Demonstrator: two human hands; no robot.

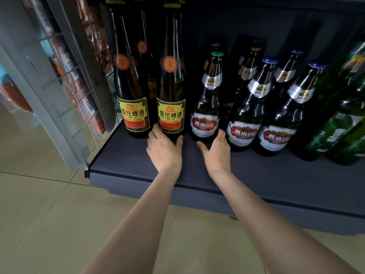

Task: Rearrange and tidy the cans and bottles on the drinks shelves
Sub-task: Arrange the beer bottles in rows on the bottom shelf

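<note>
Hands (165, 149) gripping bottle (171, 107) bases, shelf (138, 167) front edge apparently bare

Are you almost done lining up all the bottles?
Partly. The two red-label bottles on the right already stand level at the front. In hand: the left hand grips the base of a yellow-label bottle, and the right hand grips another red-label bottle. Left to do: the green bottles at the far right look tilted and jumbled, and the back rows are too dark to judge.
</note>
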